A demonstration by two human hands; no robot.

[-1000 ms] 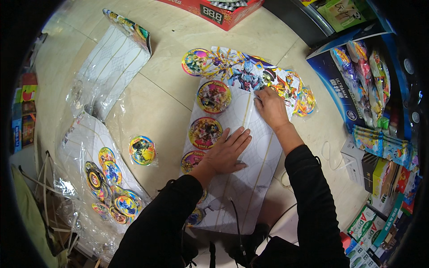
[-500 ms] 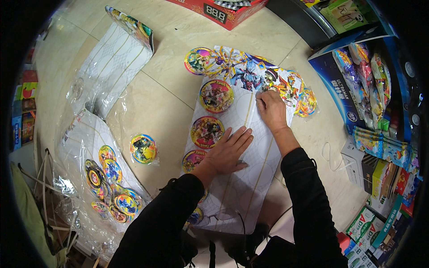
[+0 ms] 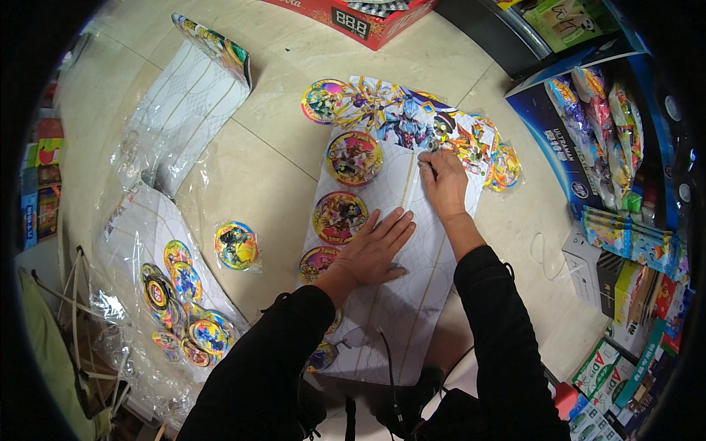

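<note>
Sheet (image 3: 421,242) on cream tiled floor (image 3: 283,92)

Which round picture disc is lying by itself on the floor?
The yellow-and-blue disc, left of your left hand, alone on the floor; the other discs lie on or against white sheets.

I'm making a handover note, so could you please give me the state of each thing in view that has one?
Left hand: spread flat on the middle sheet
Right hand: curled, grip unclear
Middle sheet: spread out
Upper-left sheet: far end bent up
Loose disc: lying flat
Plastic wrap: crumpled
Red box: open-topped
Blue box: open
</note>
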